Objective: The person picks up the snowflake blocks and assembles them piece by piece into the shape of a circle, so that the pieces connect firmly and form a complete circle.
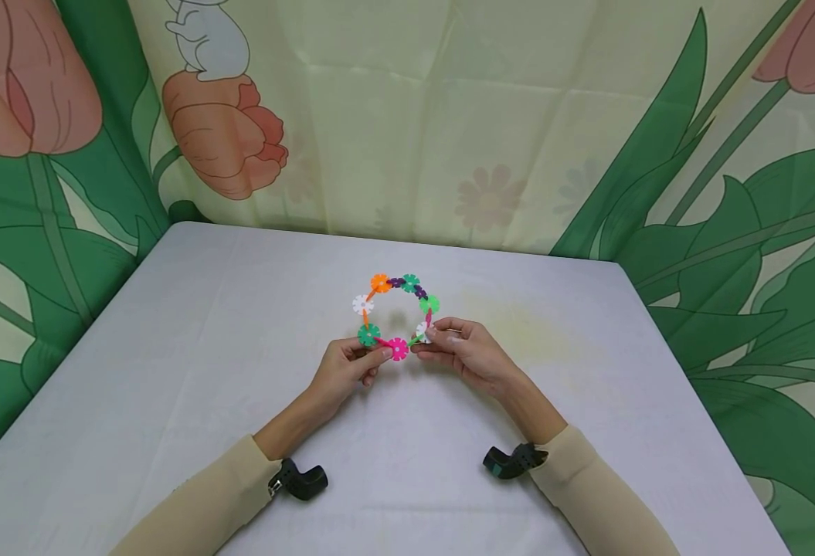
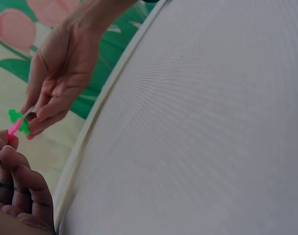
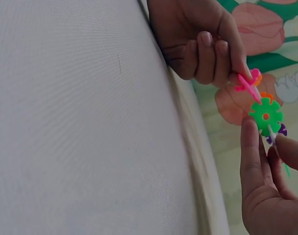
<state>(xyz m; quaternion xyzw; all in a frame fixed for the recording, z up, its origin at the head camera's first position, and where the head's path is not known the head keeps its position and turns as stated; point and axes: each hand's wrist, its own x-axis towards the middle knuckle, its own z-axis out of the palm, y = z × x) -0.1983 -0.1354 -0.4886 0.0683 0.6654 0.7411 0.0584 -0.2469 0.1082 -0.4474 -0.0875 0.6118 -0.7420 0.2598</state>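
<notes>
A ring of interlocking snowflake discs [image 1: 380, 283] is held upright between both hands, its shadow falling on the cloth behind. Orange, white, green, purple and pink discs make it up, slotted edge to edge. My left hand [image 1: 348, 363] pinches the ring at its lower left, by the pink disc [image 1: 398, 349]. On the lower right, my right hand [image 1: 468, 354] pinches the white disc [image 1: 423, 332] between thumb and fingers. A bright green disc [image 3: 266, 116] joins the pink and white ones in the right wrist view. Fingers partly cover the lower discs.
A white cloth covers the table [image 1: 191, 371]. Behind it hangs a curtain [image 1: 393, 139] printed with tulips, leaves and a rabbit. Black wrist cameras [image 1: 303, 480] are strapped at both beige sleeves [image 1: 205, 494].
</notes>
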